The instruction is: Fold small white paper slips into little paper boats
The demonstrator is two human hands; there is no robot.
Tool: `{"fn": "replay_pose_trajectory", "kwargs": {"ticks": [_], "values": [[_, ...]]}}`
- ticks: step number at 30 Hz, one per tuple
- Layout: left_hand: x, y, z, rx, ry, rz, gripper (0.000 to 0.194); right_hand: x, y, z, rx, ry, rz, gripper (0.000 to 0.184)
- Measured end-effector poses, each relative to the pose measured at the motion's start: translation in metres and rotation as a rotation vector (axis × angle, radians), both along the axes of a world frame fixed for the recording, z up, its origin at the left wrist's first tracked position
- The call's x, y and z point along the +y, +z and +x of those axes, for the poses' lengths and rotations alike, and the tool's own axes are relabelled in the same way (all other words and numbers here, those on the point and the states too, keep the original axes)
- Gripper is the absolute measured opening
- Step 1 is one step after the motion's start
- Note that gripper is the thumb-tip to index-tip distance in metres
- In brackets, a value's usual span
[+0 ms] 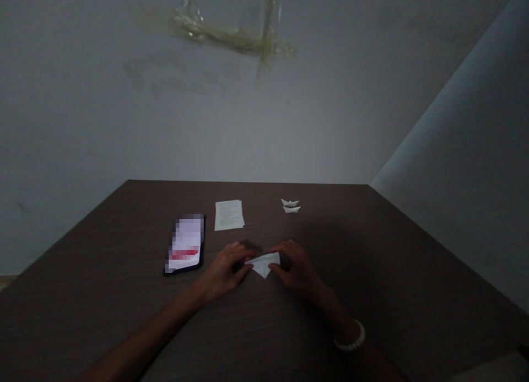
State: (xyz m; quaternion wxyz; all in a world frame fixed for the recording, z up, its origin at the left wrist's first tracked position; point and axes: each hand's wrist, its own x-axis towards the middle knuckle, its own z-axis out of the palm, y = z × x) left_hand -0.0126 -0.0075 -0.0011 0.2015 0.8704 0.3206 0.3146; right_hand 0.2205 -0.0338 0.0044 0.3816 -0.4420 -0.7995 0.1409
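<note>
A small folded piece of white paper point(263, 264), roughly triangular with its point toward me, is between my two hands just above or on the table. My left hand point(227, 269) pinches its left corner between thumb and fingers. On the other side, my right hand point(295, 266) grips the right corner, thumb in front and fingers behind. A beaded white bracelet point(351, 338) circles my right wrist. Two small white paper boats point(291, 205) stand one behind the other farther back, beyond my right hand.
A dark brown wooden table point(397, 294) lies under everything. Behind my left hand sits a stack of printed paper sheets point(229, 215). To its left lies a phone point(185, 244) with a lit, blurred screen. A grey wall point(264, 134) borders the table's far edge.
</note>
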Motion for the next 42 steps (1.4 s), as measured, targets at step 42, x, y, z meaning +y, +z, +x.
{"fn": "replay_pose_trajectory", "kwargs": {"ticks": [42], "values": [[-0.004, 0.007, 0.003, 0.150, -0.082, 0.060, 0.013, 0.001, -0.009, 0.003, -0.203, 0.061, 0.000, 0.004]]}}
